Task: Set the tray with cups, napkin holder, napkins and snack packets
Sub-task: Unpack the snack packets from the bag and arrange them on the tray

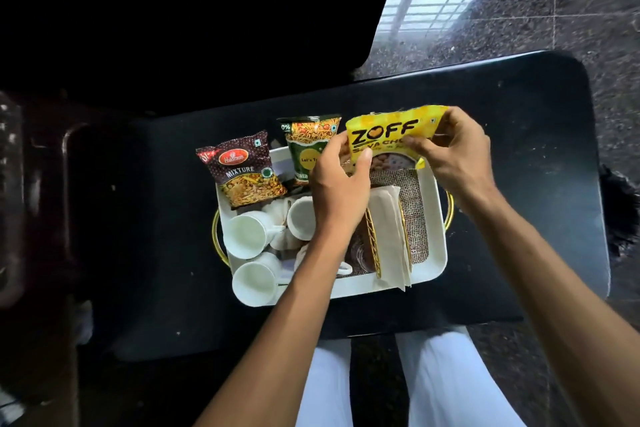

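Three packets show. The yellow packet (384,135) is held in both your hands over the far right corner of the tray (434,218). The green packet (308,146) and brown packet (244,172) sit at its far rim. Your left hand (337,177) pinches the yellow one's left edge and your right hand (453,149) grips its top right corner. Its long axis runs left to right, right end slightly higher, print upright toward you. Three cups (247,234) sit at the tray's left. One holder (372,236) with napkins (386,229) is at the right, all on the worktop (519,149).

Yellow packet (384,139), maroon dotted packet (242,170), white tray (434,218), black table (519,149).
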The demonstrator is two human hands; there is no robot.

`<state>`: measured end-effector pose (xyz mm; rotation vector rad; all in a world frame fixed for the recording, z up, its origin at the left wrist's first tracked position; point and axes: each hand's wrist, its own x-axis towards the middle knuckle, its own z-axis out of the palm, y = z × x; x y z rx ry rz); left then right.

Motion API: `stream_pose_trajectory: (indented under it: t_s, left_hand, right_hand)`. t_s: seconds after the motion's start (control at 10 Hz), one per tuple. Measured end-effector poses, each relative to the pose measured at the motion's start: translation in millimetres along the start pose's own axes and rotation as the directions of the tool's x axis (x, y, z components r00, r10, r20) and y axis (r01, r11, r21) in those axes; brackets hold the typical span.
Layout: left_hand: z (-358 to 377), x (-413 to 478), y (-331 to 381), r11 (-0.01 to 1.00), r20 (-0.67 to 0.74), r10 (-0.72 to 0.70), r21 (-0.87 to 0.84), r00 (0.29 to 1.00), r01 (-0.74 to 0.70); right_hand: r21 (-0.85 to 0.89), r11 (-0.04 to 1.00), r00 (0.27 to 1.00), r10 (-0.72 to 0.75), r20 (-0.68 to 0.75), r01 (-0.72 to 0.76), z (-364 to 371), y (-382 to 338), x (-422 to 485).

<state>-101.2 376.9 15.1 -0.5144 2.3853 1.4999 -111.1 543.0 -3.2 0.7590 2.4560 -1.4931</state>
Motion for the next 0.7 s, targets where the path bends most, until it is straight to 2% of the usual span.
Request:
stream_pose_trajectory:
  t_s: [0.2,0.5,0.6,0.7]
  left_hand:
    - [5.4,-3.2,-5.2,0.996,0.013,-0.064,-0.057,0.998,0.065]
    - [8.7,-2.5,-4.8,0.996,0.030,-0.083,-0.041,0.996,0.084]
    - [7.6,-6.5,-3.2,1.000,0.040,-0.015,0.020,0.999,0.015]
    - [8.0,-16.7,2.8,0.973,-0.007,0.139,0.185,0.990,-0.136]
  right_hand:
    - [-0.056,0.998,1.000,-0.010,-0.015,0.009,7.7,2.8,2.5]
    - [0.026,1.000,1.000,-0.010,-0.010,0.010,0.6,2.1,3.0]
    - [-0.062,0.995,0.996,-0.078,-0.032,0.076,-7.3,3.4,1.4]
    - [-0.205,0.954,0.970,-0.236,-0.064,0.218,-15.6,-2.6,-4.1]
